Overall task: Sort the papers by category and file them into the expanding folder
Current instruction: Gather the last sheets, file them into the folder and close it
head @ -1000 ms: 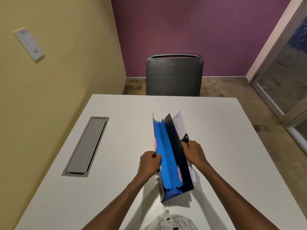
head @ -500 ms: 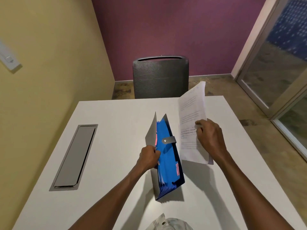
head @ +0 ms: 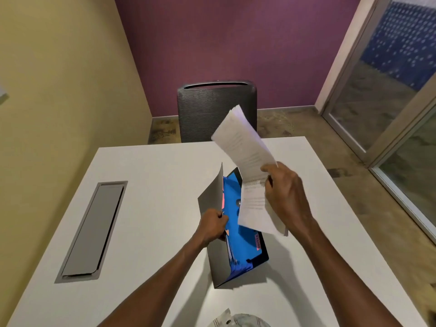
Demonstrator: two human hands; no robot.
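An expanding folder with a grey cover and blue pockets with pink tabs stands open on the white table, its mouth facing up. My left hand grips its grey left flap and holds the pockets apart. My right hand holds a sheaf of printed white papers in the air above the folder's right side, bent and tilted toward the far end. The lower edge of the papers hides part of the blue pockets.
A grey cable hatch is set into the table at the left. A dark mesh chair stands at the far edge. A yellow wall runs along the left, a glass door at the right.
My right hand pulled the papers out from beside the folder and lifted them up and over it. My left hand kept its grip on the folder's left flap.
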